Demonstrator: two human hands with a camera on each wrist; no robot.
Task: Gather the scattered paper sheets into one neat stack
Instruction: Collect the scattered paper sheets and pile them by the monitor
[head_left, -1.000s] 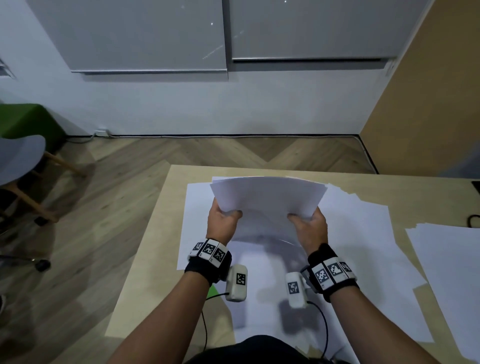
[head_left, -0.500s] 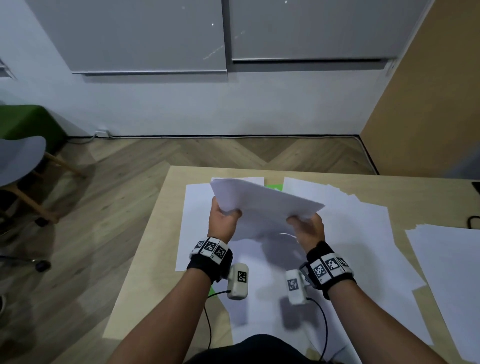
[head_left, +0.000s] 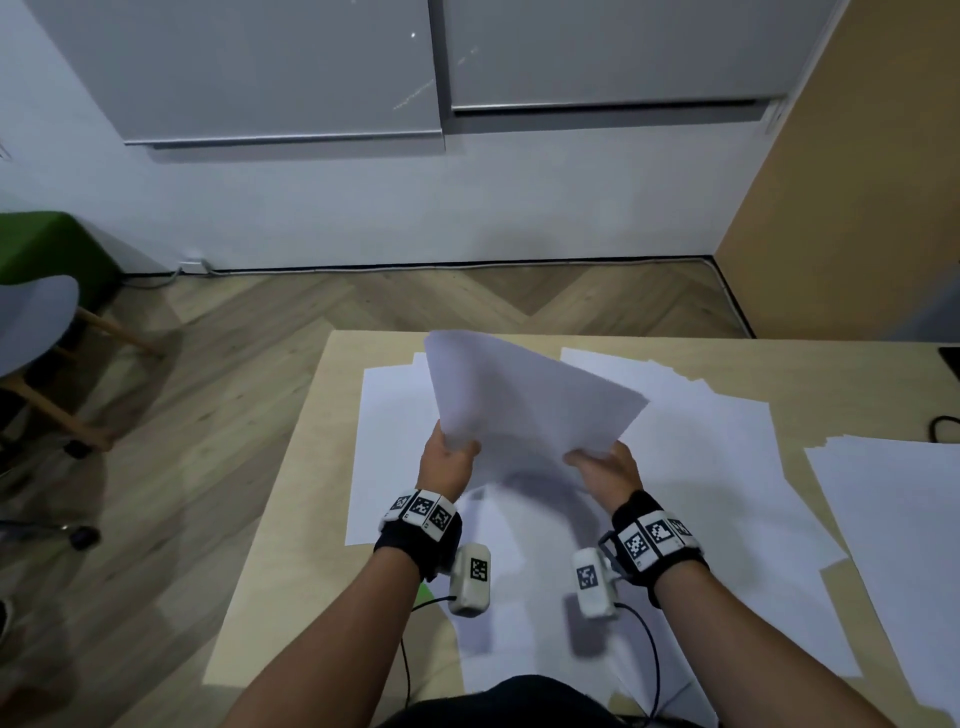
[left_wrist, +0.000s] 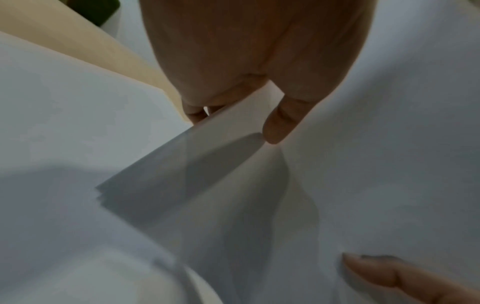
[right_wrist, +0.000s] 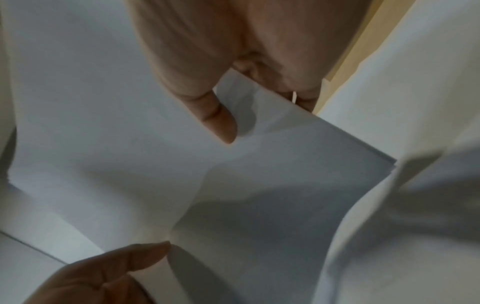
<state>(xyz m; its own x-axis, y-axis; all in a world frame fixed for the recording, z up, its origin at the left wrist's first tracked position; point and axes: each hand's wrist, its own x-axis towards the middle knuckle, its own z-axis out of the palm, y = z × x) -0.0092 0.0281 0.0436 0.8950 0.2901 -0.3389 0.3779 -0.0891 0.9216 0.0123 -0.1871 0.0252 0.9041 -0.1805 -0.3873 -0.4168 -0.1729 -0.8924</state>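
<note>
Above the table I hold a thin stack of white paper sheets (head_left: 524, 405), tilted with its far left corner raised. My left hand (head_left: 451, 457) pinches its near left corner, thumb on top. My right hand (head_left: 605, 467) pinches the near right corner the same way. In the left wrist view the stack (left_wrist: 182, 164) runs between thumb and fingers. The right wrist view shows the stack (right_wrist: 298, 174) under my right thumb. More loose sheets (head_left: 727, 467) lie spread over the wooden table (head_left: 311, 467) beneath.
A separate pile of white sheets (head_left: 904, 519) lies at the table's right end. A dark cable (head_left: 943, 428) sits near the right edge. Left of the table, on the wooden floor, stands a grey chair (head_left: 36, 322).
The held stack has tipped up and turned, its far left corner rising, while both hands shifted slightly right and toward me.
</note>
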